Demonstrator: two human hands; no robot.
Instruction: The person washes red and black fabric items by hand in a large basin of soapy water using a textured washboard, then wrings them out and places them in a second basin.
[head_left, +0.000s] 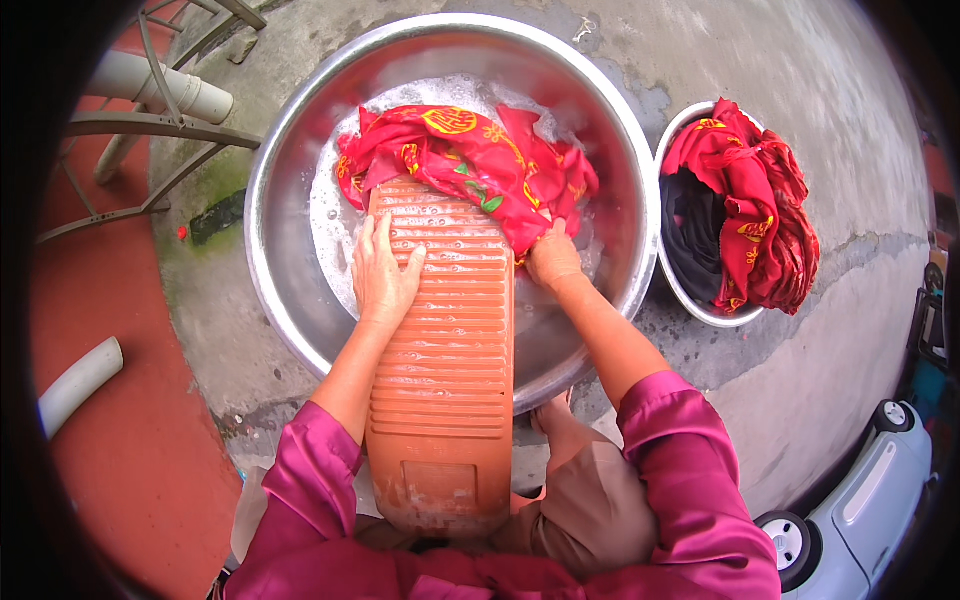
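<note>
A terracotta-coloured ribbed washboard (439, 337) leans into a wide metal basin (289, 315), its lower end near my lap. My left hand (382, 274) lies flat on the board's left edge, thumb spread across the wet ridges. Over the board's top end and into the suds (330, 232) drapes a wet red cloth (480, 154) with yellow motifs and green leaf shapes. At the board's right side, my right hand (555, 259) grips a lower fold of this cloth. Its fingertips are partly hidden by the fabric.
Right of the basin, a smaller white-rimmed tub (679, 292) holds more red patterned cloth (757, 202) and dark fabric (690, 232). A metal frame (161, 124) and white plastic pipe (195, 97) stand at left. A pale blue toy car (862, 510) is at lower right.
</note>
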